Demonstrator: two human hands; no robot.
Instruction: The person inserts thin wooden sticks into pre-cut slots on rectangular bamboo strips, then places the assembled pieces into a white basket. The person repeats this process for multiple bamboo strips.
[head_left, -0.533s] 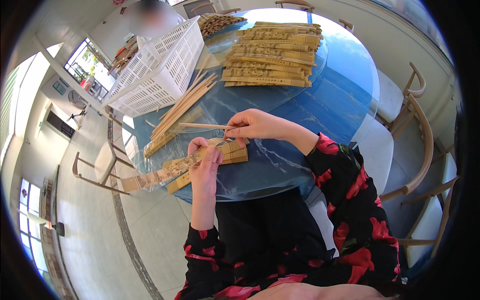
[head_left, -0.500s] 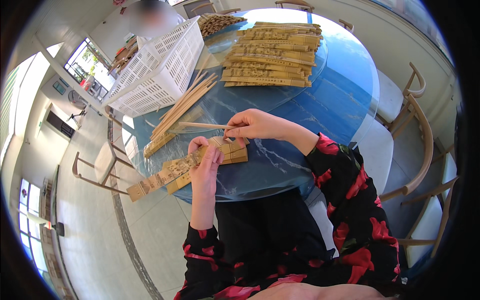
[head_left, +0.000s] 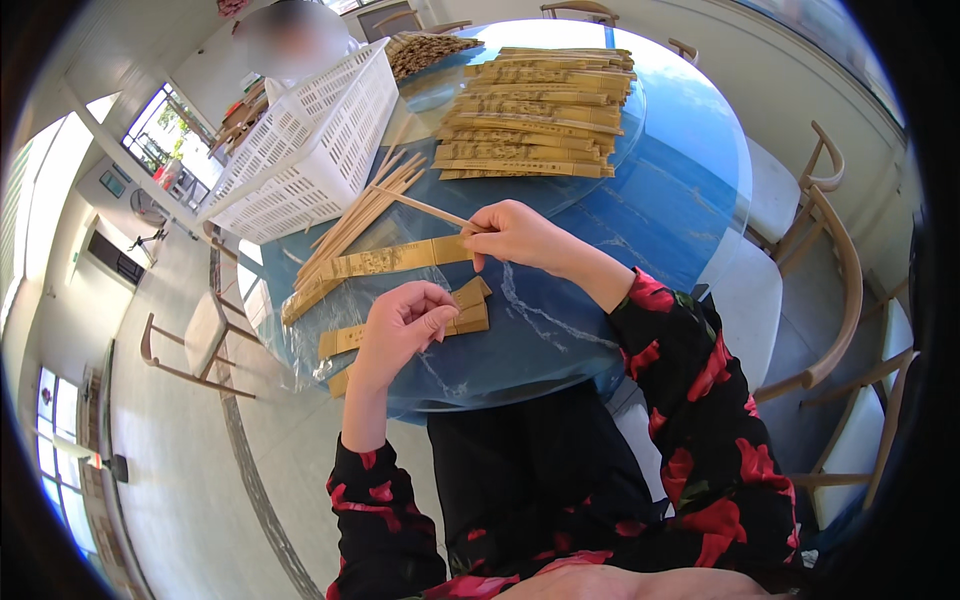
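My right hand point(head_left: 515, 237) is closed on a thin wooden stick point(head_left: 420, 205), which points up and left. The same fingers also meet the right end of a gold printed paper sleeve point(head_left: 390, 259). This sleeve stretches leftward over clear plastic film point(head_left: 372, 290). Lower on the table, my left hand point(head_left: 400, 325) hovers over or rests on more gold sleeves point(head_left: 472, 312), its fingers curled and the thumb near the forefinger. Whether anything sits between those fingertips is hidden. Loose wooden sticks point(head_left: 365, 222) lie in a bundle beyond the held sleeve.
A white slatted plastic basket point(head_left: 310, 150) stands at the far left of the round blue glass-topped table point(head_left: 690, 150). A large stack of gold sleeves point(head_left: 540, 115) and a brown heap point(head_left: 420, 52) lie farther back. Wooden chairs point(head_left: 835, 260) surround the table; a person point(head_left: 290, 45) is behind the basket.
A gold sleeve has left my left hand and now extends left from my right hand. The stick has swung to a steeper angle. My left hand has moved slightly left, fingers curled.
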